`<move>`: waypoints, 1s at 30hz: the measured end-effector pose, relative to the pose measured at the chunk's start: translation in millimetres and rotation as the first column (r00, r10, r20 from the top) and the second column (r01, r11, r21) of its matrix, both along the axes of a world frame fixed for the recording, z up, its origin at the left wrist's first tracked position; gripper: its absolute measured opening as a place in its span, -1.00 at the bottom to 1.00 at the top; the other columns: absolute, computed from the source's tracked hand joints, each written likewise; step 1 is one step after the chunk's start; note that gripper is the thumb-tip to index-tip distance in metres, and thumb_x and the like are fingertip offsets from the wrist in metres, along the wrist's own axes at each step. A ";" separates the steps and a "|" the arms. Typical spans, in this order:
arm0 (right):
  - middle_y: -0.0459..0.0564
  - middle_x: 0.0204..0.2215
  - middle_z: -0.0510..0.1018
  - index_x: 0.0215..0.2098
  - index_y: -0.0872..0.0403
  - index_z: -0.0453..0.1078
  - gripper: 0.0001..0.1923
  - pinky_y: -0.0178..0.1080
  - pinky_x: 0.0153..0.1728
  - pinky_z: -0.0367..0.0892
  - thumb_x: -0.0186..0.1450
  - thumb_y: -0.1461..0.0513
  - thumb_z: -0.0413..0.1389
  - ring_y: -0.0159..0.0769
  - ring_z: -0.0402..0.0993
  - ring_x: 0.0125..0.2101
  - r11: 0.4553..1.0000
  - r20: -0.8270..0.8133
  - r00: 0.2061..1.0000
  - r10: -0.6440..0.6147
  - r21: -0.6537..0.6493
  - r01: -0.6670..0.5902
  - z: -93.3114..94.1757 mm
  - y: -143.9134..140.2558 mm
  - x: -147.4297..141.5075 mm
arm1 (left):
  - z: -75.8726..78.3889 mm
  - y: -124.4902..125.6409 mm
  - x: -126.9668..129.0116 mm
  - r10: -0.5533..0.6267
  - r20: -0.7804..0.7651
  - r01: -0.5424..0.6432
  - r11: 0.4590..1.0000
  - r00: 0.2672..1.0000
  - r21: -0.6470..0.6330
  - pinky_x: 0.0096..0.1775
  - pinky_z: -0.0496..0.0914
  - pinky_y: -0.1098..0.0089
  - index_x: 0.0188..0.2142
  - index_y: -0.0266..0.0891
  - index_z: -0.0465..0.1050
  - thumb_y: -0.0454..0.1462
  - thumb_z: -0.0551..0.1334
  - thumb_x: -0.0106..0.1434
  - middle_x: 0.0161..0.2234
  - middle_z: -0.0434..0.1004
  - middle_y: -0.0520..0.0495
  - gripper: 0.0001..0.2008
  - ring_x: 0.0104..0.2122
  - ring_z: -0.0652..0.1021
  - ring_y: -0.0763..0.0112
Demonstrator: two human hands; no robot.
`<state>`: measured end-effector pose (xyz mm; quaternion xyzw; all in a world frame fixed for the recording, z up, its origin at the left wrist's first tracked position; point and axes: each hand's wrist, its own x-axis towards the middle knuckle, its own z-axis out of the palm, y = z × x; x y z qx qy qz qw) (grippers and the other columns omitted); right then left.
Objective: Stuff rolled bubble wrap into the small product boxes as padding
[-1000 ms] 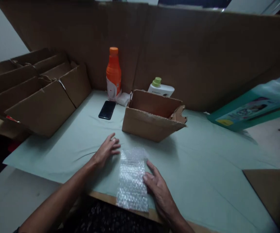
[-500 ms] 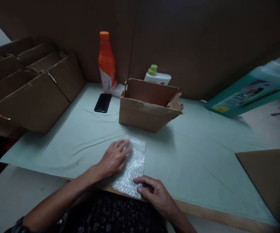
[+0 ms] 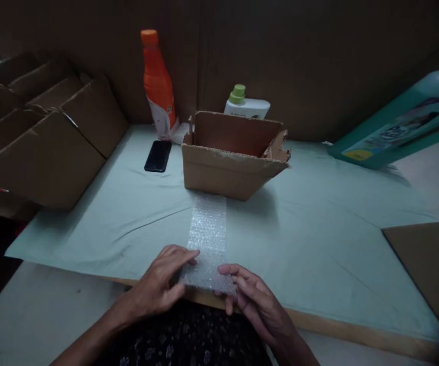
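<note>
Presently, findings by item:

Step in hand: both hands work the near end of the bubble wrap (image 3: 209, 231). Judged: to do it well, keep that end square to the strip's long edges and press evenly from both sides so it does not skew.

Left hand (image 3: 158, 284): fingers together, lying flat on the wrap's near left corner, thumb tucked beside it.

Right hand (image 3: 255, 302): fingers curled, tips pinching the wrap's near right edge.

Wrap position: flat on the green cloth (image 3: 318, 229), running from the hands straight toward the open box (image 3: 230, 152), its far end just short of the box's front wall.

Count, wrap: one strip.

Count, open box: one, flaps up, inside not readable.

Count, bottles: two; an orange bottle (image 3: 157, 84) behind the box to its left, a white bottle (image 3: 246, 104) directly behind it.

Count, phone (image 3: 158, 155): one, left of the box.

Count, folded cartons (image 3: 40, 132): several stacked far left of the box; exact number cannot be told.
</note>
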<state>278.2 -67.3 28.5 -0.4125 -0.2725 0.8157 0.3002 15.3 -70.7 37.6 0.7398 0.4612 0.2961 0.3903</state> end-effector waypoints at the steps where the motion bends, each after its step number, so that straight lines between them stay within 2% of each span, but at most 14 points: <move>1: 0.03 -0.29 0.59 0.07 0.01 0.44 -0.50 -0.30 -0.44 0.40 0.27 -0.07 0.23 -0.32 0.52 -0.42 1.000 -0.002 1.000 -0.020 0.012 0.020 0.2 0.1 1.0 | -7.1 3.4 6.3 0.084 -0.014 -0.084 0.996 0.996 0.008 0.01 0.45 0.07 0.25 -0.03 0.33 -0.31 0.17 0.31 -0.08 0.60 -0.15 -0.49 -0.06 0.55 0.17; 4: 0.04 -0.28 0.61 0.19 -0.02 0.32 -0.47 -0.28 -0.47 0.40 0.34 -0.03 0.18 -0.27 0.54 -0.39 0.966 0.192 0.968 -0.164 0.230 0.118 1.3 -2.2 7.2 | -27.1 23.4 18.0 0.248 -0.108 -0.252 0.968 0.963 -0.021 -0.14 0.46 0.20 0.24 -0.13 0.34 -0.26 0.16 0.33 -0.27 0.58 -0.08 -0.53 -0.27 0.53 0.26; 6: 0.00 -0.33 0.62 0.12 -0.04 0.40 -0.64 -0.23 -0.39 0.45 0.39 0.07 0.14 -0.28 0.54 -0.41 0.862 0.403 0.878 -0.259 0.506 0.023 1.6 -3.4 10.4 | -35.5 36.1 19.5 0.253 -0.178 -0.260 0.965 0.951 -0.017 -0.16 0.43 0.21 0.29 -0.15 0.27 -0.26 0.19 0.30 -0.32 0.56 -0.04 -0.44 -0.31 0.51 0.27; 8: 0.01 -0.28 0.64 0.03 -0.04 0.47 -0.75 -0.13 -0.23 0.48 0.39 0.18 0.13 -0.21 0.57 -0.29 0.634 0.543 0.759 -0.358 0.739 -0.229 0.5 -0.9 8.5 | -40.4 44.4 18.9 0.234 -0.246 -0.240 0.971 0.941 0.004 -0.15 0.41 0.20 0.32 -0.16 0.22 -0.26 0.20 0.28 -0.34 0.55 -0.03 -0.39 -0.33 0.50 0.26; 10: 0.09 -0.11 0.64 0.05 -0.01 0.48 -0.71 -0.02 -0.10 0.44 0.36 0.26 0.13 -0.09 0.54 -0.11 0.349 0.605 0.652 -0.458 0.797 -0.494 -2.6 6.7 1.1 | -43.2 48.7 18.5 0.212 -0.295 -0.213 0.977 0.932 0.031 -0.14 0.40 0.19 0.33 -0.17 0.20 -0.27 0.21 0.28 -0.33 0.56 -0.04 -0.38 -0.32 0.50 0.25; 11: 0.14 -0.02 0.61 0.09 0.02 0.46 -0.66 0.03 -0.06 0.42 0.35 0.29 0.13 -0.02 0.50 -0.04 0.239 0.623 0.602 -0.500 0.767 -0.595 -4.8 12.1 -3.7 | -43.9 49.8 18.5 0.201 -0.313 -0.197 0.979 0.928 0.047 -0.14 0.40 0.19 0.33 -0.17 0.20 -0.27 0.21 0.28 -0.33 0.56 -0.04 -0.38 -0.32 0.50 0.25; 13: 0.22 0.08 0.55 0.12 0.09 0.44 -0.62 0.09 -0.05 0.38 0.33 0.31 0.13 0.07 0.43 0.05 0.125 0.665 0.512 -0.544 0.668 -0.734 -9.8 23.6 -13.2 | -43.1 50.0 18.3 0.190 -0.336 -0.171 0.981 0.922 0.087 -0.14 0.40 0.18 0.34 -0.16 0.18 -0.28 0.21 0.29 -0.32 0.56 -0.05 -0.38 -0.31 0.50 0.24; 16: 0.18 0.03 0.58 0.00 0.08 0.50 -0.72 0.05 -0.06 0.35 0.36 0.34 0.09 0.03 0.44 0.03 0.080 0.698 0.463 -0.547 0.594 -0.801 -15.8 36.0 -21.0 | -33.8 43.1 15.8 0.226 -0.283 -0.167 0.961 0.932 0.218 -0.10 0.41 0.14 0.32 -0.14 0.17 -0.23 0.23 0.32 -0.17 0.56 -0.14 -0.40 -0.19 0.51 0.17; 19: 0.10 -0.11 0.65 -0.04 0.06 0.51 -0.74 -0.06 -0.11 0.35 0.41 0.35 0.03 -0.12 0.53 -0.10 0.102 0.694 0.525 -0.493 0.645 -0.757 -17.5 39.5 -21.1 | -20.6 28.3 12.6 0.157 -0.189 -0.089 0.941 0.969 0.325 0.07 0.36 0.06 0.33 -0.11 0.14 -0.21 0.27 0.32 0.12 0.43 -0.24 -0.37 0.06 0.43 0.08; 21: 0.05 -0.20 0.68 -0.04 0.05 0.51 -0.74 -0.12 -0.18 0.38 0.45 0.32 0.00 -0.20 0.57 -0.22 0.154 0.696 0.584 -0.418 0.688 -0.709 -16.8 39.8 -19.3 | -17.3 19.7 12.9 0.090 -0.178 -0.028 0.946 0.980 0.323 0.06 0.35 0.09 0.34 -0.10 0.10 -0.30 0.22 0.34 0.07 0.47 -0.19 -0.39 0.03 0.44 0.14; 24: 0.02 -0.20 0.69 -0.01 0.03 0.48 -0.75 -0.15 -0.21 0.42 0.47 0.26 -0.01 -0.23 0.60 -0.25 0.223 0.665 0.619 -0.418 0.736 -0.639 -14.7 40.9 -15.7 | -24.7 18.4 18.2 0.136 -0.183 -0.076 0.950 0.974 0.304 -0.13 0.40 0.22 0.32 -0.16 0.14 -0.41 0.12 0.36 -0.21 0.55 -0.09 -0.45 -0.21 0.47 0.24; 25: 0.04 -0.17 0.68 0.02 0.03 0.46 -0.76 -0.14 -0.20 0.43 0.47 0.25 0.01 -0.21 0.60 -0.21 0.217 0.634 0.609 -0.476 0.756 -0.618 -14.0 41.4 -14.2 | -29.0 21.4 20.6 0.172 -0.195 -0.107 0.946 0.965 0.307 -0.18 0.40 0.24 0.30 -0.20 0.18 -0.41 0.12 0.36 -0.27 0.53 -0.08 -0.48 -0.26 0.46 0.25; 27: 0.08 -0.12 0.65 0.05 0.05 0.43 -0.76 -0.10 -0.15 0.41 0.44 0.25 0.06 -0.16 0.57 -0.14 0.154 0.565 0.568 -0.598 0.777 -0.611 -12.8 41.9 -11.5 | -36.3 30.3 25.3 0.224 -0.245 -0.138 0.936 0.943 0.325 -0.21 0.41 0.22 0.26 -0.26 0.23 -0.38 0.15 0.35 -0.31 0.52 -0.09 -0.51 -0.29 0.45 0.23; 30: 0.12 -0.07 0.62 0.05 0.05 0.43 -0.74 -0.04 -0.10 0.37 0.41 0.25 0.11 -0.10 0.52 -0.09 0.056 0.567 0.524 -0.636 0.710 -0.702 -13.2 42.7 -10.5 | -39.1 42.1 28.8 0.286 -0.316 -0.166 0.919 0.905 0.357 -0.17 0.42 0.15 0.23 -0.29 0.26 -0.34 0.15 0.36 -0.21 0.52 -0.17 -0.55 -0.23 0.47 0.17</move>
